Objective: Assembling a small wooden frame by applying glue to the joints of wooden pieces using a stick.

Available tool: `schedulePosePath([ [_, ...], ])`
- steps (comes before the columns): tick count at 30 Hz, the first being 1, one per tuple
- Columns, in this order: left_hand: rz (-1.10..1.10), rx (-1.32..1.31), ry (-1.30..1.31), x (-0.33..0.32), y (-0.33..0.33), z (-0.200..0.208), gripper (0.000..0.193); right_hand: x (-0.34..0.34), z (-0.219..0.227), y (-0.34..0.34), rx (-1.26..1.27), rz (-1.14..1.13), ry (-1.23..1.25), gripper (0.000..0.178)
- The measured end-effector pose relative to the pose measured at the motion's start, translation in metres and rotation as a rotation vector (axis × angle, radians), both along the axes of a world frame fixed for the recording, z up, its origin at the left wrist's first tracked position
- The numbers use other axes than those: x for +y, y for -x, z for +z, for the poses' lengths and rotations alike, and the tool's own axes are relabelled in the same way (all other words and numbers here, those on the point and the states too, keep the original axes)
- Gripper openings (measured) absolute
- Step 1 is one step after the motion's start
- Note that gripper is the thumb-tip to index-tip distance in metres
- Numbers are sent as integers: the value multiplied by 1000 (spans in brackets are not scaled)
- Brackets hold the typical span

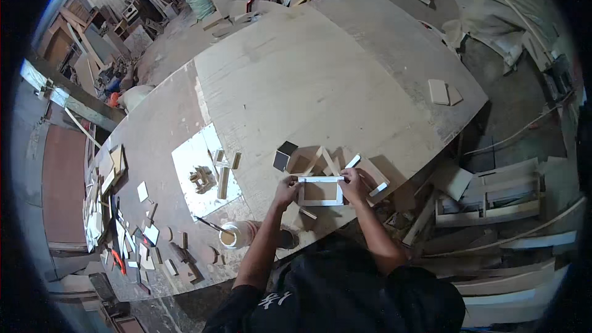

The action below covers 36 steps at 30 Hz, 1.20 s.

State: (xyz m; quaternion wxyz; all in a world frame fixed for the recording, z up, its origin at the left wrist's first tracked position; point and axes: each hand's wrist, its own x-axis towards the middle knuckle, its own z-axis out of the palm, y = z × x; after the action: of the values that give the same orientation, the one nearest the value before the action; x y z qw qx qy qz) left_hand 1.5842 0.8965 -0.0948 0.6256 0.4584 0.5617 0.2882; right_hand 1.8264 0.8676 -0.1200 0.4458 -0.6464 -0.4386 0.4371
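Note:
A small rectangular frame (pixel 320 179) with white edges is held above the near side of the large table. My left hand (pixel 287 191) grips its left end, fingers closed at the upper corner. On the opposite side my right hand (pixel 353 186) pinches the upper right corner. Just beyond the frame stand a dark-faced wooden block (pixel 285 155) and several thin wooden strips leaning together. To the right of my right hand lies a wooden piece with a white edge (pixel 377 189). A short strip (pixel 308 213) rests below the frame.
Left of my forearm stands a tub (pixel 237 234) with a brush (pixel 213 224) across it. A white board (pixel 197 157) carries small wooden pieces. Scraps and red-handled pliers (pixel 118 262) litter the table's left side. Two flat pieces (pixel 439 92) lie far right. Stacked timber fills the right floor.

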Motion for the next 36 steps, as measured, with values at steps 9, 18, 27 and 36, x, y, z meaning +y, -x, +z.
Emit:
schedulePosePath([
  [9,-89,581,-407,-7,-4,11,29,-10,33,4,-630,26,-2,48],
  [18,-125,640,-350,-13,-1,6,33,-35,37,-7,-458,55,181,41],
  [27,-91,569,-286,-16,2,2,39,-37,5,-5,-467,22,107,40],
  [36,-64,585,-350,-18,0,3,39,-40,-7,2,-402,-110,57,35],
])
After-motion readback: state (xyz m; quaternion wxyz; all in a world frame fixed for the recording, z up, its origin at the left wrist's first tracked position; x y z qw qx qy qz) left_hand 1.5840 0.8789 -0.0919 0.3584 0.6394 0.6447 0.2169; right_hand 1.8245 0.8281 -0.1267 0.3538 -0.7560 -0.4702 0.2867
